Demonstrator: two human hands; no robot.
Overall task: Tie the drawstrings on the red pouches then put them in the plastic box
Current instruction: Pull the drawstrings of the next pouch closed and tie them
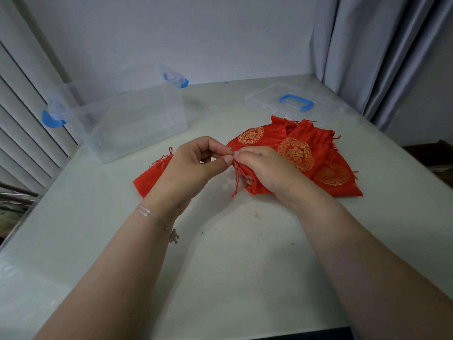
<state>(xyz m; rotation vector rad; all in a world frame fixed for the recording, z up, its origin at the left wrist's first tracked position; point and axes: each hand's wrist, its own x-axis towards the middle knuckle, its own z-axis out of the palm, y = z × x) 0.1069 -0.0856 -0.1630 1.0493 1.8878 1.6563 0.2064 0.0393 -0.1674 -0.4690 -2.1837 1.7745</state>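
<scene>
Your left hand [196, 163] and right hand [264, 168] meet fingertip to fingertip, both pinched tight on the red drawstrings [239, 175] of the pouch in your hands [257, 186], loose cord ends dangling below. Your right palm covers most of that pouch, low over the white table [232, 253]. Just behind your right hand lies a pile of red pouches [301, 148] with gold emblems, overlapping. Left of your wrist, one more red pouch [149, 179] lies apart. Further back left stands the clear plastic box [122, 114], open; its lid [291, 100] rests back right.
</scene>
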